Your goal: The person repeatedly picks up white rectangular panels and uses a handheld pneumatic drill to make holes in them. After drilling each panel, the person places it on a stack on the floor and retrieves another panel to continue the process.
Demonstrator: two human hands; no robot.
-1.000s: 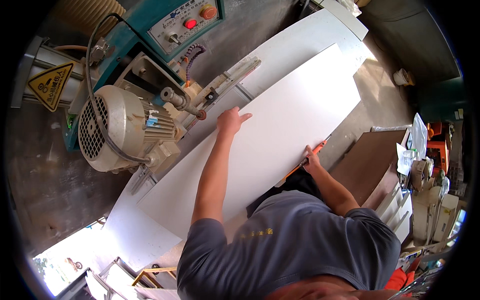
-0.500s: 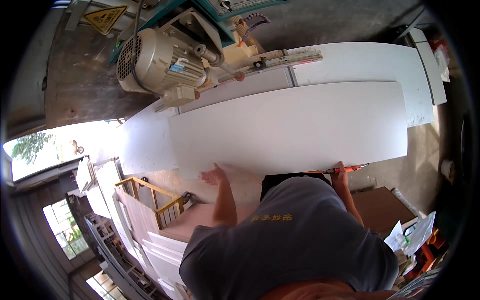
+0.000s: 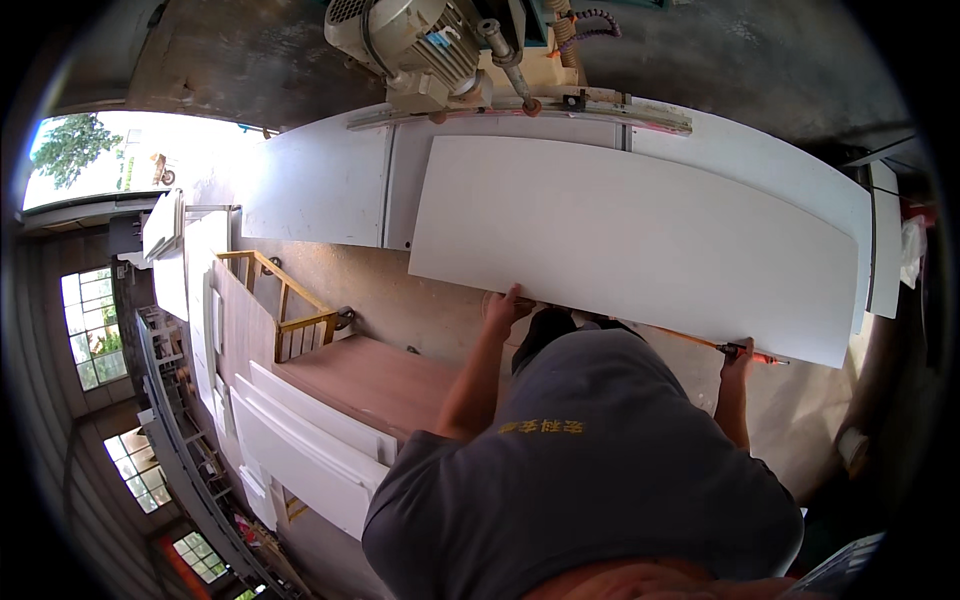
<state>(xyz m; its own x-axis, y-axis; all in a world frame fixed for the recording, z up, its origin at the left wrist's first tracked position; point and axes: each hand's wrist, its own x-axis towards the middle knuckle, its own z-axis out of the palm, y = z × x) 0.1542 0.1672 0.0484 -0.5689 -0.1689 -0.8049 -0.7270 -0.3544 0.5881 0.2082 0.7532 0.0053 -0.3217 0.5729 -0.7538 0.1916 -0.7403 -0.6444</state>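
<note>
A long white panel lies across the machine table, its near edge in front of my body. My left hand grips that edge left of its middle, the thumb on top and the other fingers partly hidden underneath. Farther right along the same edge, my right hand is closed around a slim orange-and-black tool with a thin metal tip. An orange hose or cord runs from it toward my waist. Whether the right fingers also press on the panel is hard to see.
Beyond the panel, a metal rail crosses the table below a beige motor. Left of me stand a yellow-framed cart, a brown board and stacked white panels. A white bag hangs at the far right.
My left hand, spread open near the panel's edge before, now grips it. The panel has shifted right along the table and its right end has swung nearer. My view has turned too.
</note>
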